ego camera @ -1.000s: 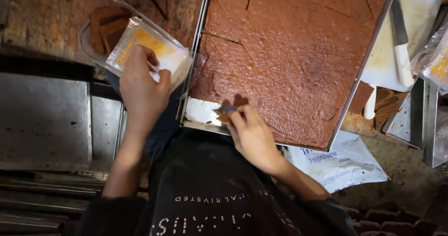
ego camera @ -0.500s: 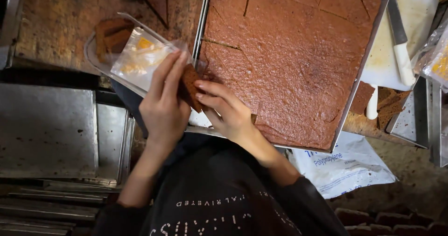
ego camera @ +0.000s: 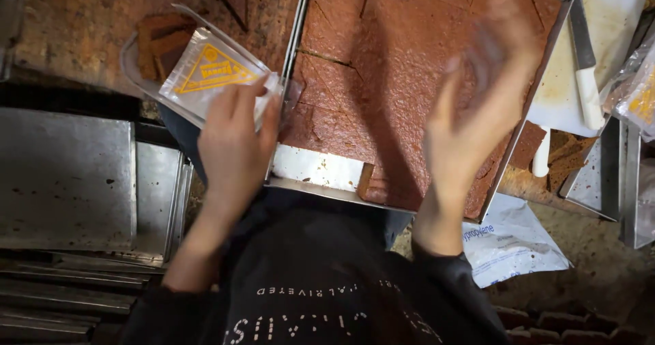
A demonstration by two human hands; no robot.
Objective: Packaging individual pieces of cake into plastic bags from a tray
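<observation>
Over the near left corner of the baking tray (ego camera: 556,45), your left hand (ego camera: 235,137) has its grip closed on a clear bag (ego camera: 211,72) holding brown pieces. Your right hand (ego camera: 477,106) hangs open and empty, blurred, above the scored brown slab (ego camera: 382,65).

I see a stained brown desk (ego camera: 75,17) carrying a metal tray (ego camera: 321,174) of scored brown slab. Left of the tray lie cut slab pieces (ego camera: 153,41). Right of it sit a white board (ego camera: 614,4) with a knife (ego camera: 585,65), more offcuts (ego camera: 566,157), and steel pans (ego camera: 614,181).
</observation>
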